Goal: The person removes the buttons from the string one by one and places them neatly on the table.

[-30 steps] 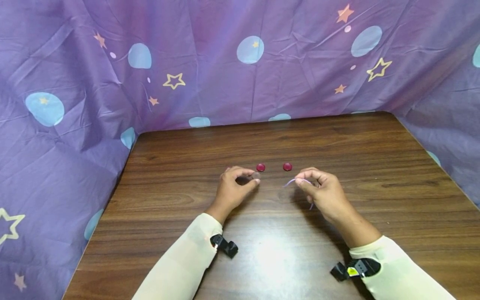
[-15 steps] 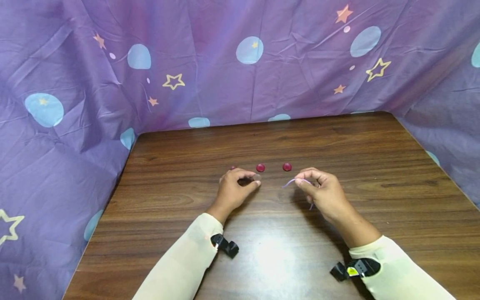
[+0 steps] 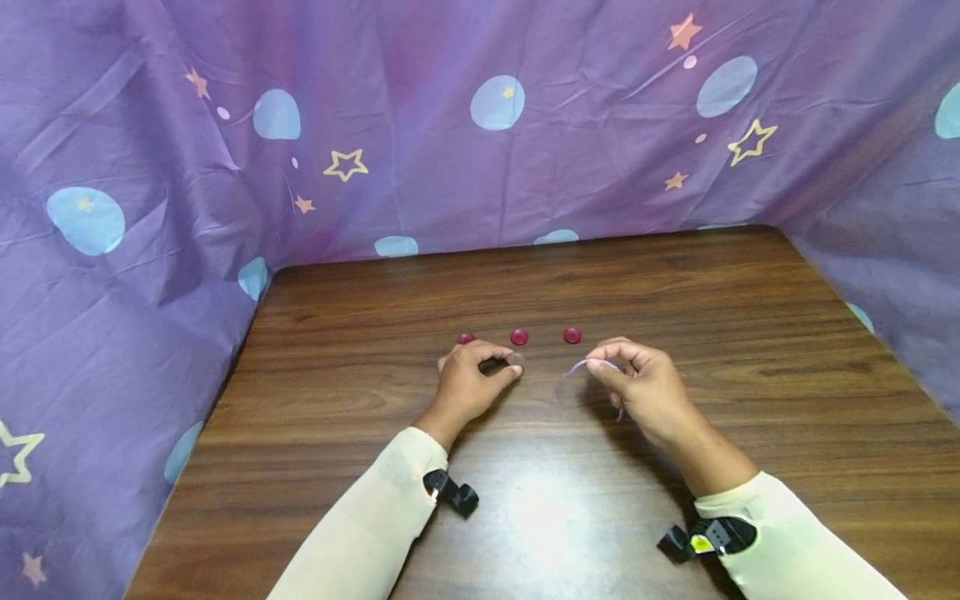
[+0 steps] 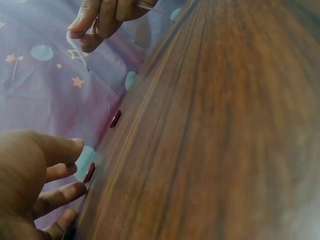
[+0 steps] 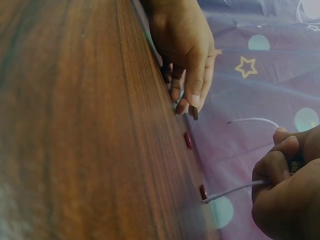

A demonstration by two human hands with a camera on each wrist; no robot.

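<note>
In the head view, my left hand (image 3: 463, 382) pinches a small brownish button (image 3: 514, 360) between thumb and fingertip, its flat face turned up toward the camera. The right wrist view catches the same button (image 5: 194, 113) edge-on as a dark disc. A thin lavender string (image 3: 576, 365) is pinched by my right hand (image 3: 651, 387), one end reaching left toward the button with a gap between them. The string's other end (image 5: 235, 190) hangs below the fingers. Among the curled right fingers a dark striped piece (image 5: 296, 165) shows, mostly hidden.
Three dark red buttons lie in a row just beyond the hands: a left one (image 3: 467, 339) partly behind the left hand, a middle one (image 3: 519, 337) and a right one (image 3: 572, 335). The brown wooden table (image 3: 360, 500) meets a purple patterned cloth (image 3: 420, 100) at the back.
My left hand has shifted slightly toward the right hand and nearer, uncovering more of the left red button. The right hand holds the string almost still.
</note>
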